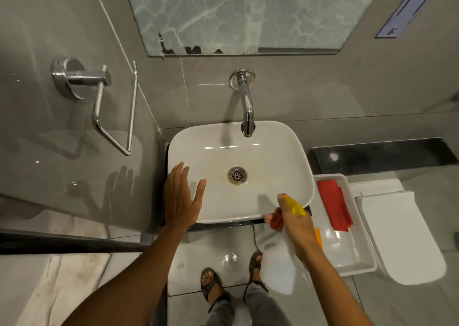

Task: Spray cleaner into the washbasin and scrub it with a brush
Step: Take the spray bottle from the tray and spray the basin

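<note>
The white washbasin (273,156) sits below me with a metal drain (237,175) in its yellowish-stained bottom. My right hand (294,220) grips a translucent white spray bottle (279,268) with a yellow nozzle and red trigger at the basin's front right corner; the nozzle points into the bowl. My left hand (180,199) hovers flat over the basin's front left rim, fingers spread, holding nothing. No brush is visible.
A chrome tap (247,107) juts from the wall over the basin's back edge. A white tray (357,263) with a red cloth (334,205) lies to the right, beside a white toilet lid (402,236). A chrome towel holder (99,102) hangs on the left wall. My sandalled feet stand below.
</note>
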`<state>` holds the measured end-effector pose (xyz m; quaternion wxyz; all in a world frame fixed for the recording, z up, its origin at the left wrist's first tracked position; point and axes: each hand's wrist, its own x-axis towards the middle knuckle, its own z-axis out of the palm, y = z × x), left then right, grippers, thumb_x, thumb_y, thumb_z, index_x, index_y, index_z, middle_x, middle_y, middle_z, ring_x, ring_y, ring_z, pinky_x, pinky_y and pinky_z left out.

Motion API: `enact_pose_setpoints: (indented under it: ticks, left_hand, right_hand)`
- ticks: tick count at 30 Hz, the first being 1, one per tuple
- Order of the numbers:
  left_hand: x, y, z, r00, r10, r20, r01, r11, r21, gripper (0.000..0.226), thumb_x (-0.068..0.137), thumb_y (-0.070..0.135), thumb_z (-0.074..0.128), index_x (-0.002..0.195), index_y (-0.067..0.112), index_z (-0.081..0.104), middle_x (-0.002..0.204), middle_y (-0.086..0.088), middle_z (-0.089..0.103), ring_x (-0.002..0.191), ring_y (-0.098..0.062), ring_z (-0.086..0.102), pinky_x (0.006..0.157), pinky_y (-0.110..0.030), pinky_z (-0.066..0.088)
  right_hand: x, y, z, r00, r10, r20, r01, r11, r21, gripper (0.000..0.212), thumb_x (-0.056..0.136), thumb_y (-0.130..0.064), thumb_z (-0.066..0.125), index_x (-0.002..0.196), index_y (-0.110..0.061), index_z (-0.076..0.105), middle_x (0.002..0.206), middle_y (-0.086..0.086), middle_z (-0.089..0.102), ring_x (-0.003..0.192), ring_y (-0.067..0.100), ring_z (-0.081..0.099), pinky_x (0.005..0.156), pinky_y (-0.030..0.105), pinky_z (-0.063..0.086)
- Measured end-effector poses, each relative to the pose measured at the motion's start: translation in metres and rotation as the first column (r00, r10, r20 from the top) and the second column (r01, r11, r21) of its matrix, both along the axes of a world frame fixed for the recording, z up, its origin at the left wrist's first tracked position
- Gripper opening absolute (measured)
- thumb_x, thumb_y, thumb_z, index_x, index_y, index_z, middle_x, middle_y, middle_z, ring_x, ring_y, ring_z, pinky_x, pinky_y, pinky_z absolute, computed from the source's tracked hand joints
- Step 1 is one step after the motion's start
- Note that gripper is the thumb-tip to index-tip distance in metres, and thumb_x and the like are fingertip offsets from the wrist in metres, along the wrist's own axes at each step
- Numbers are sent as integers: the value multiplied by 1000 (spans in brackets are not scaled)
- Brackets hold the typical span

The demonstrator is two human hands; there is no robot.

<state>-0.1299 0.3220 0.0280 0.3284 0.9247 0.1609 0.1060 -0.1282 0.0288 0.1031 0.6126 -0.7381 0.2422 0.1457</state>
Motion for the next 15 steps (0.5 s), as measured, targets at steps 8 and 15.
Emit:
enact_pose_setpoints:
  ticks: [8,15]
  left_hand:
    - [3,-16,9,998,-59,30,58,998,16,88,102,77,28,158,11,46,172,-10,39,159,-33,37,130,-54,31]
    - [38,-134,33,969,-233,80,240,966,-94,80,104,73,36,151,11,53,158,-7,55,148,-24,49,127,-34,35]
  right_hand:
    - [-8,-39,-1,992,-108,58,99,985,141,52,101,-57,60,81,-11,75,89,17,84,91,29,82,90,36,61]
    - [-1,-136,-21,979,-188,82,184,981,54,44,96,-64,65,100,-24,84,104,4,85,104,17,80,100,35,57]
